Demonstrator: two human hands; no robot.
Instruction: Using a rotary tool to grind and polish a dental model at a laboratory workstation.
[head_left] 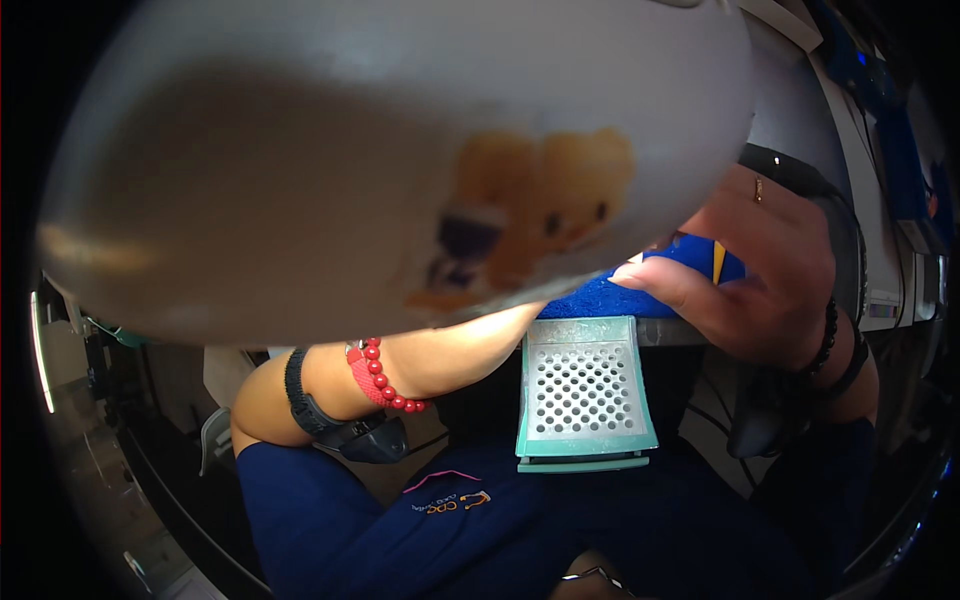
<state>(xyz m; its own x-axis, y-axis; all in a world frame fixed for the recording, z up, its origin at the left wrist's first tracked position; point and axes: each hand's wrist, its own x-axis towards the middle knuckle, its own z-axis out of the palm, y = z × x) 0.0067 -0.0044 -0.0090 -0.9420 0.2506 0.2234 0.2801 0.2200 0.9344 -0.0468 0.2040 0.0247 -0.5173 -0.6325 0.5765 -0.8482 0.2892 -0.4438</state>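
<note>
Right hand (pixel 775 270) half-curled over the blue cloth (pixel 592 297), any hold unclear; a bear-printed white shell (pixel 300 200) hides the left hand and its state.

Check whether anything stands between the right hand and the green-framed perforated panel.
Nothing visible blocks that way: only the blue cloth shows between the right hand and the perforated panel. The pale casing in the foreground hides the left hand.

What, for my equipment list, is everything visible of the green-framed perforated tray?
The tray has a pale green, plastic-looking frame around a whitish, metal-looking panel with round holes; a bar crosses its near end. Pale residue marks the frame. It juts toward the wearer, far end by the blue cloth. The right hand is off it.
</note>
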